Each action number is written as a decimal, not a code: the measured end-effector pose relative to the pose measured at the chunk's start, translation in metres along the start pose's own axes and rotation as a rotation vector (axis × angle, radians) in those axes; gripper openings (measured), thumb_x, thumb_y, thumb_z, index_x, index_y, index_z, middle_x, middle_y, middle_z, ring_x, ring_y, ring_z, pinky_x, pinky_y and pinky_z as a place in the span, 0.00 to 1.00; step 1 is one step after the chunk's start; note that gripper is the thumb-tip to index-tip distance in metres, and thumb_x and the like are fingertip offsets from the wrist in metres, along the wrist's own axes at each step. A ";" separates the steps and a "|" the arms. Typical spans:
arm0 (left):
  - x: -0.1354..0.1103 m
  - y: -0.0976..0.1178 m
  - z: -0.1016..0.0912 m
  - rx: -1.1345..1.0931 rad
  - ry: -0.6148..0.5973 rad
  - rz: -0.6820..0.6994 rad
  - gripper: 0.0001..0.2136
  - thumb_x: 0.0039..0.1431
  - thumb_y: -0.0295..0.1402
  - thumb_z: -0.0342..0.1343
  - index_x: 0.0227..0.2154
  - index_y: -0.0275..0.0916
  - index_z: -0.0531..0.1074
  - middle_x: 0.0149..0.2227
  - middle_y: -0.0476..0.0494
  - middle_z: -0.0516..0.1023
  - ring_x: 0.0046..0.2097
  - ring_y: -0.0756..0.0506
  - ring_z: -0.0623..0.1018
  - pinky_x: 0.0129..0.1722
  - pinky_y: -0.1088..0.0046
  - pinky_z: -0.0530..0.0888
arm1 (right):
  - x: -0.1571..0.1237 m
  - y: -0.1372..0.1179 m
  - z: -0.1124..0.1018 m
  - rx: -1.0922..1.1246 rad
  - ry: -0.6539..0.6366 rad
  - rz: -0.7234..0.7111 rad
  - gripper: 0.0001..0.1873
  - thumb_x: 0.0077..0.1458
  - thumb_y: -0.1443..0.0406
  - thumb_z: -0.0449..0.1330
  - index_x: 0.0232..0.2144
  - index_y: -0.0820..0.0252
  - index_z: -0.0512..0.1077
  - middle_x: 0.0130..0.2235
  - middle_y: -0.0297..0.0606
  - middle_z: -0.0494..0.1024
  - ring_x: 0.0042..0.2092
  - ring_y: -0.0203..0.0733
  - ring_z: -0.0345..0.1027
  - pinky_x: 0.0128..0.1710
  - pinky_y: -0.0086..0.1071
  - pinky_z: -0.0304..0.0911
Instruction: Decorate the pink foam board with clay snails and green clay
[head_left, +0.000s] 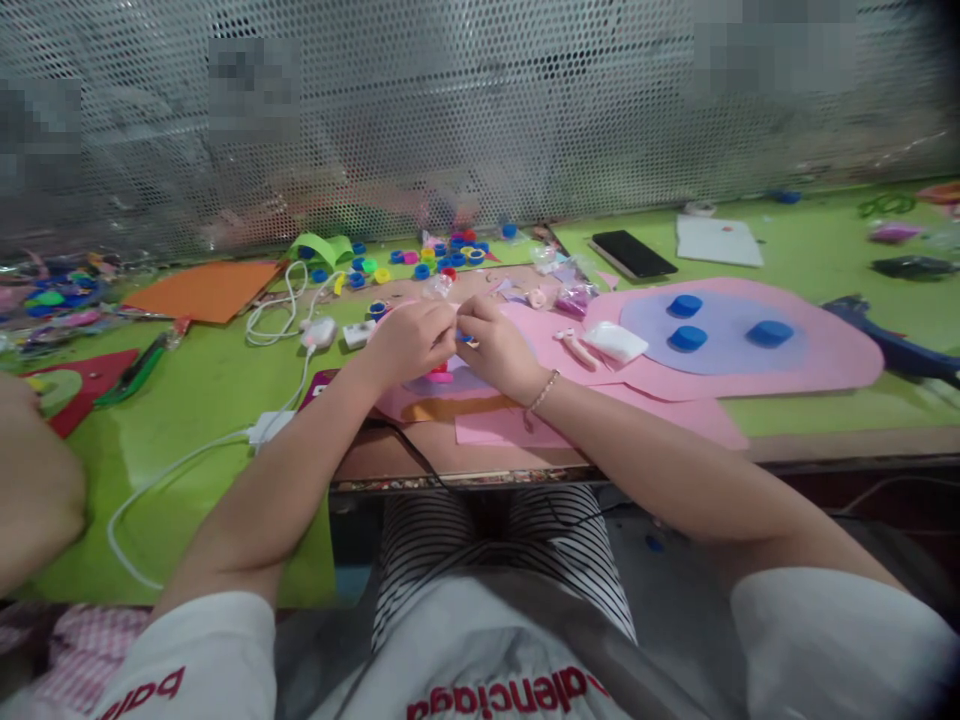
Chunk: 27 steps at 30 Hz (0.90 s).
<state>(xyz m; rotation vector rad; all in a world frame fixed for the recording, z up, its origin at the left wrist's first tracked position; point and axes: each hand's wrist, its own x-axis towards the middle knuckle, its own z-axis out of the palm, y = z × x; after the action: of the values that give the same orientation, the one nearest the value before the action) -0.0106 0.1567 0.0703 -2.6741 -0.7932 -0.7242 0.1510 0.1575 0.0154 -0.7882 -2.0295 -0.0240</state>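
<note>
My left hand (pixel 416 340) and my right hand (pixel 501 350) meet with curled fingers above a pink paper shape with a lilac oval. A bit of a small blue piece (pixel 466 340) shows at my right fingertips; its kind is hidden. What my left fingers pinch, if anything, cannot be seen. Below them lies a bright pink cap (pixel 439 377) on the lilac paper, above a mustard-coloured strip (pixel 457 408). To the right, a similar pink paper shape (pixel 840 355) carries several blue caps (pixel 688 338) on its lilac oval (pixel 720 350).
A hot glue gun (pixel 885 335) lies at the right, a black phone (pixel 632 253) farther back. Loose coloured caps (pixel 450 258) lie near the perforated metal panel (pixel 465 130). White cables (pixel 180 460) cross the left side. Another person's arm (pixel 34 490) reaches in beside a green cutter (pixel 135 370).
</note>
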 end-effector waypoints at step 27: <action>0.002 -0.014 -0.013 -0.496 -0.259 -0.278 0.25 0.52 0.57 0.48 0.29 0.36 0.71 0.30 0.47 0.73 0.34 0.47 0.71 0.35 0.73 0.66 | 0.004 -0.007 -0.010 0.463 0.077 0.248 0.17 0.54 0.54 0.58 0.23 0.60 0.72 0.28 0.33 0.65 0.31 0.34 0.61 0.33 0.31 0.59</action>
<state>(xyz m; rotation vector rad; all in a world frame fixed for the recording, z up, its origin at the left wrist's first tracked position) -0.0219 0.1638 0.0836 -3.1873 -1.2065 -0.7213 0.1533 0.1509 0.0259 -0.7197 -1.7547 0.5297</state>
